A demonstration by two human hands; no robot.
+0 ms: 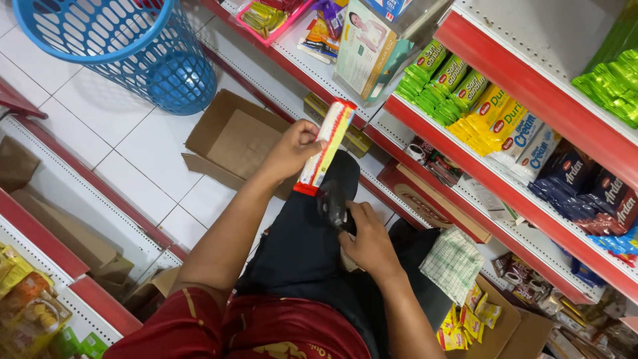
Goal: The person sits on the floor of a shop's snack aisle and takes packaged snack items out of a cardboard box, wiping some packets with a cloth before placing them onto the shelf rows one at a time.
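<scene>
Red-ended packet: long, narrow, white and yellow with a red strip, held upright and slightly tilted just in front of the red shelf edge.
Left hand: closed around the packet's left side, fingers wrapped on its middle, thumb on the face.
Right hand: below the packet, closed on a small dark handheld tool; tool's top just under the packet's red lower end, touching or nearly so, cannot tell which.
Lap: black trousers under both hands; red shirt nearer the camera.
Shelf goods: green, yellow and white biscuit packs in a row right of the packet, on the red-edged shelf; dark blue packs farther right along the same shelf.
Floor: white tiles; open brown cardboard box left of the packet, blue plastic basket well beyond it, up and left.
Cloth: green-checked white cloth lower right of the packet, beside the right forearm.
Sachets: yellow sachets in a cardboard box below the cloth.
</scene>
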